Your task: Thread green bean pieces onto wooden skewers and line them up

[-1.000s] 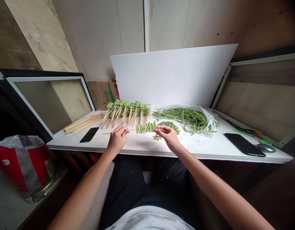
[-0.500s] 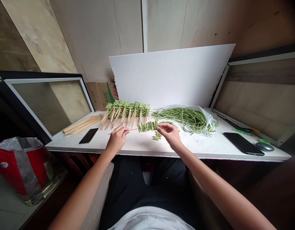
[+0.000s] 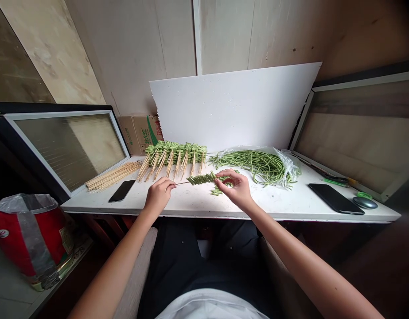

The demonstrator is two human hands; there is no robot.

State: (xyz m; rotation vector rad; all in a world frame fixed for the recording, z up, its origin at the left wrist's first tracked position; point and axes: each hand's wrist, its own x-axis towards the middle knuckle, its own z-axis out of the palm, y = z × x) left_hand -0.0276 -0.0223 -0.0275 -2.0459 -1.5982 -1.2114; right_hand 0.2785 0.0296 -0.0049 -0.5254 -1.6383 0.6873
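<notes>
- Since the earlier frame, the row of cut green bean pieces (image 3: 200,178) has dropped toward the left hand (image 3: 159,196) and lies flatter, and the right hand (image 3: 234,188) has opened its curl slightly above the row's far end.
- The left hand is closed around the bare end of a bamboo skewer (image 3: 181,182), and the row sits on the skewer just beyond those fingers, held up off the table.
- The right hand's thumb and fingers curve around the row's far end. Whether they grip a bean piece or only steady the row, I cannot tell.
- The step in hand appears to be threading bean pieces onto the skewer; the next move seems to call for seating the piece at the far end snugly against the row.
- Just below the right hand lies a small heap of bean pieces (image 3: 217,190), and beyond it a plastic bag of long green beans (image 3: 260,166).
- Ahead of the left hand stands a stack of loaded skewers (image 3: 176,153); a bundle of bare skewers (image 3: 113,175) and a black phone (image 3: 122,191) lie to its left.
- The right hand's fingers hide the skewer's far tip, and part of the heap is hidden too.
</notes>
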